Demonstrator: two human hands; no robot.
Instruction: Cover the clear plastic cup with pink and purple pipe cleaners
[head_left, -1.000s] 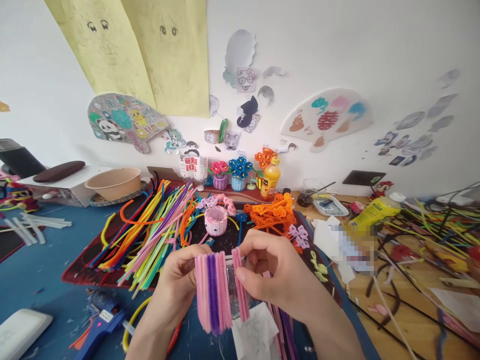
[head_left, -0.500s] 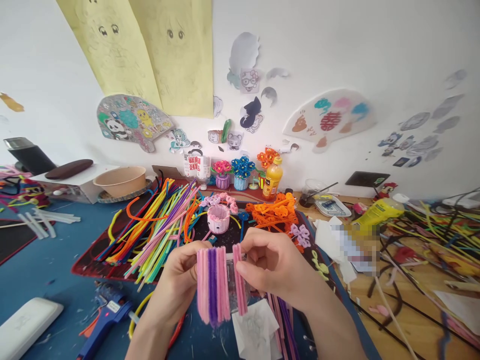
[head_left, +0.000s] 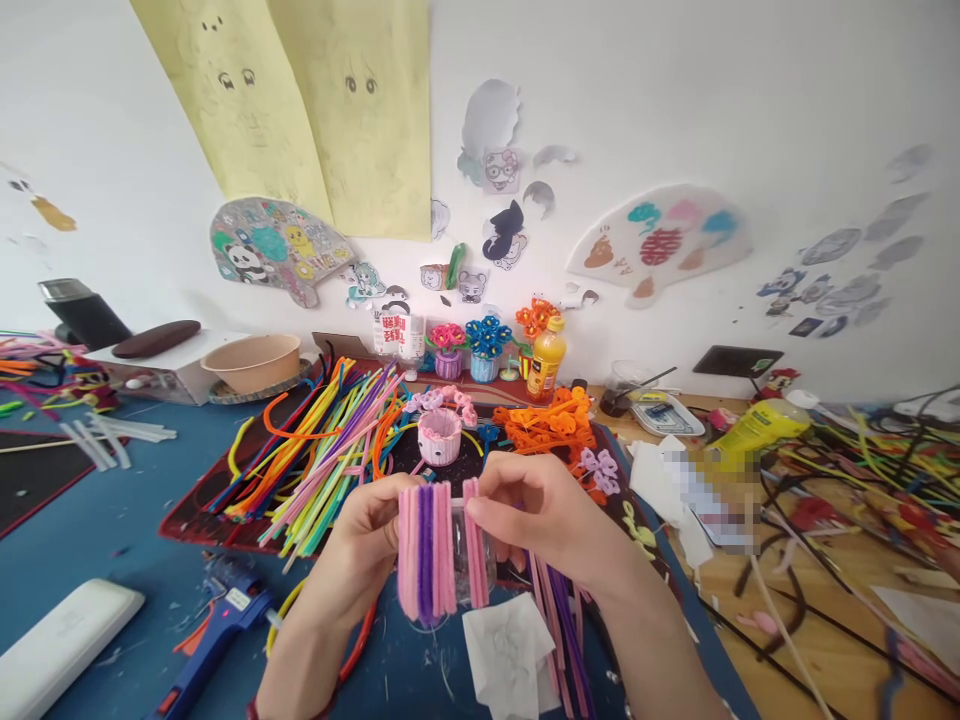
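Between my two hands is a clear plastic cup point(head_left: 462, 560) with pink and purple pipe cleaners point(head_left: 427, 555) standing side by side on its outside. A bare strip of plastic shows between the wide group and a narrow pink pair. My left hand point(head_left: 375, 530) is closed around the left side; its fingertips are partly hidden behind the pipe cleaners. On the right, my right hand point(head_left: 517, 505) pinches the narrow pink pipe cleaners point(head_left: 475, 550) near the top, thumb in front. Below lie a crumpled white paper point(head_left: 506, 650) and loose pink and purple pipe cleaners point(head_left: 562, 630).
A blue glue gun point(head_left: 225, 630) and a white case point(head_left: 67, 650) lie at left. Behind my hands, a dark red tray point(head_left: 187, 530) bears many-coloured pipe cleaners point(head_left: 330, 460), a pink pot point(head_left: 439, 440) and orange pieces point(head_left: 547, 425). A juice bottle point(head_left: 547, 360) stands at the back.
The cup with its pipe cleaners has risen slightly, both hands still gripping it. The whole view has shifted a little as my head moved.
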